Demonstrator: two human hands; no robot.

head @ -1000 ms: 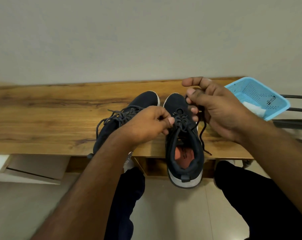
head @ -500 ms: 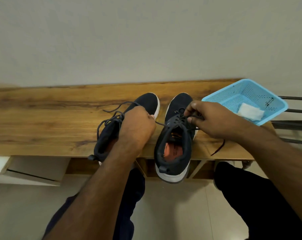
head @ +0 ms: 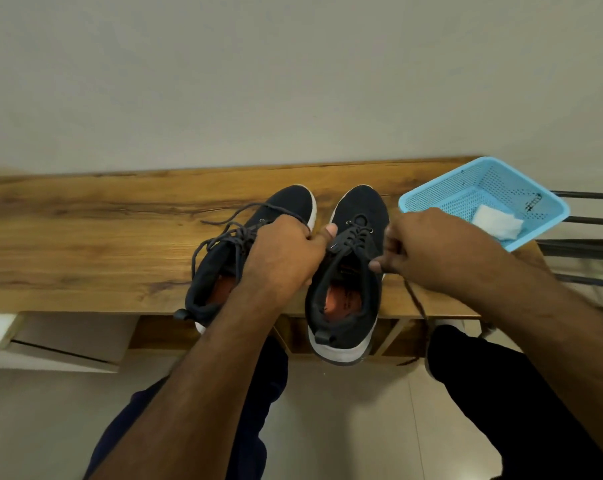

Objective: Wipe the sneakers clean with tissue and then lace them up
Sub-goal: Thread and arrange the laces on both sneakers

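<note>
Dark, limp lace ends [head: 414, 299] on the soft right sneaker [head: 348, 271] likely slip easily, so left hand [head: 286, 254] at nine o'clock and right hand [head: 428, 251] at three pinch them near the eyelets.

Two dark navy sneakers, white soles, orange insoles, side by side on wooden bench [head: 85, 244], toes toward wall, heels overhanging front edge. Left sneaker [head: 220, 271]: grey laces [head: 224, 233] loose and tangled over tongue. Right sneaker [head: 348, 271]: dark lace [head: 414, 299] threaded through eyelets, one end trailing off right side. White tissue [head: 497, 225] crumpled inside blue basket [head: 431, 195], just right of sneakers.
</note>
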